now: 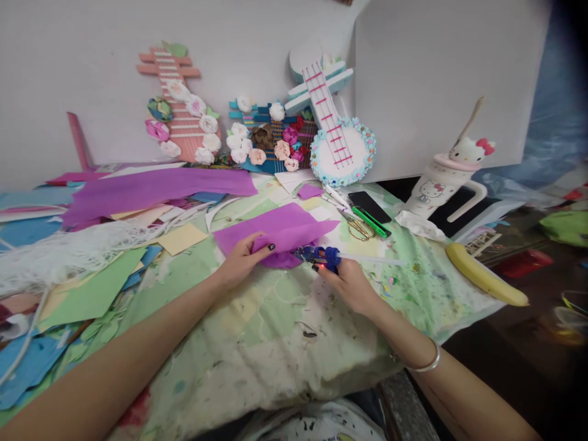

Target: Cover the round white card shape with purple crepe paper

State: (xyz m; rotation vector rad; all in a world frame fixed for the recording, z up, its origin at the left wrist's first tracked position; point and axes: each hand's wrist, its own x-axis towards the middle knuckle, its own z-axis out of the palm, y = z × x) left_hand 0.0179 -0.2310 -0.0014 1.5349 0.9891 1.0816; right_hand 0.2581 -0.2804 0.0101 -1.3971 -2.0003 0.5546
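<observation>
Head view. The bench (257, 343) is covered with a pale green and cream cloth, creased and marked with stains and specks. Along the left edge, flat offcuts in blue, green and cream lie layered beside a loose mass of thin white strands (92, 260). A long purple strip (160, 190) with a smooth, matte face spans the rear left corner. Toward the rear edge stand model instruments: a coral one (190, 128) with ruffled rosettes, and a white banjo-shaped one (340, 150) with a round body, pink cross-bars and a beaded, light-blue rim.

The purple sheet (275, 226) is at the middle of the bench, between the hands. It is thin, matte and flexible, with a raised fold along its right part and a crumpled lower edge. Whether it is paper or fabric cannot be determined.

The left hand (243, 260) grips the lower edge of the sheet, thumb on top. The right hand (351, 285) is closed around a blue glue gun (326, 257); a red light glows on its body. The nozzle is at the sheet's lower right edge; contact is unclear. Gold-handled scissors (361, 230), a green utility knife (371, 222) and a black smartphone (370, 206) lie behind the right hand. A banana (487, 275) lies at the right edge.
</observation>
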